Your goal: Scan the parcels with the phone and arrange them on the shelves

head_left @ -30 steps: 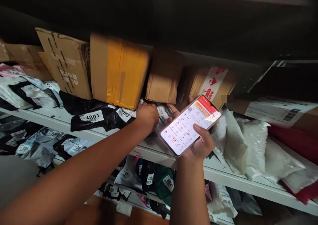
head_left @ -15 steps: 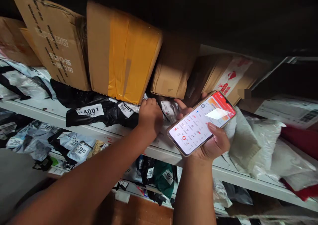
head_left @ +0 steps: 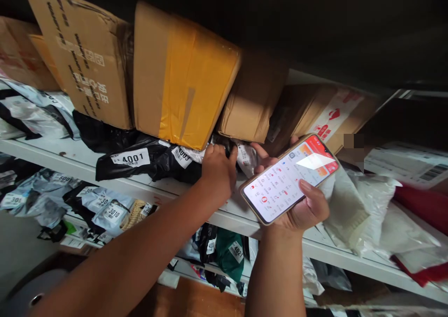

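Note:
My left hand reaches onto the shelf among the parcels, just below the yellow-taped cardboard box. Its fingers are curled and their tips hidden, so what they grip cannot be made out. Beside it lie a black parcel with label 4001 and another label reading 4003. A small silvery parcel sits between my hands. My right hand holds a smartphone from beneath, thumb over its lit screen, which shows rows of icons under a red band.
More cardboard boxes stand along the white shelf. White plastic parcels lie at the right. Lower shelves carry numbered bags, including a grey one labelled 3010 and a green one labelled 4021. Dark shelving hangs overhead.
The view has shifted slightly, so the boxes and hands appear a little further right. My left thumb now stands apart from the curled fingers. The phone stays in my right hand.

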{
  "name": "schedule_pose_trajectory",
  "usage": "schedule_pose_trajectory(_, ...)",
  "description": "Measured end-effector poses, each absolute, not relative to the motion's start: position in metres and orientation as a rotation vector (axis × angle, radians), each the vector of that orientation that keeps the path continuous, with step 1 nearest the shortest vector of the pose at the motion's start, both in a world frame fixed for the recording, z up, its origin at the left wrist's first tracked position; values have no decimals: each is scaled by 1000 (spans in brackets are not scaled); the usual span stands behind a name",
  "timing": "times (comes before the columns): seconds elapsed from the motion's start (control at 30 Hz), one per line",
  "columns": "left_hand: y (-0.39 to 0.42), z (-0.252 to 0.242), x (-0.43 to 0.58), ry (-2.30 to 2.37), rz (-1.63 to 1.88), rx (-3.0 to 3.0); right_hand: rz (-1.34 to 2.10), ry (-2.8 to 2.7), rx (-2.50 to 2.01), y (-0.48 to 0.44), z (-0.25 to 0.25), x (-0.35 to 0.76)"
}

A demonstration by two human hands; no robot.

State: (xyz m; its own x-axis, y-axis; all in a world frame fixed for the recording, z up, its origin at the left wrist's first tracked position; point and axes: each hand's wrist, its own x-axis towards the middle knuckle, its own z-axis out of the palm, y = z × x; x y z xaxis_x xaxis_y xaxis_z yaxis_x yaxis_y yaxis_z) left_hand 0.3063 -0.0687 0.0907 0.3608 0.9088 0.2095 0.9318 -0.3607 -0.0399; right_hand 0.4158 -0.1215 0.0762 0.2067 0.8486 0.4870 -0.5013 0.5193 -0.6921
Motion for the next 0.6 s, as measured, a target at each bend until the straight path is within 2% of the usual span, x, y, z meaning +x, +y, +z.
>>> schedule_pose_trajectory(0.37,-63,98,303,-1684,-69,-2513,965,-954,-376,-122,78,412)
schedule_pose_trajectory(0.6,-64,91,298,-1558,-192,-2529,949,-947,-343,-122,76,415)
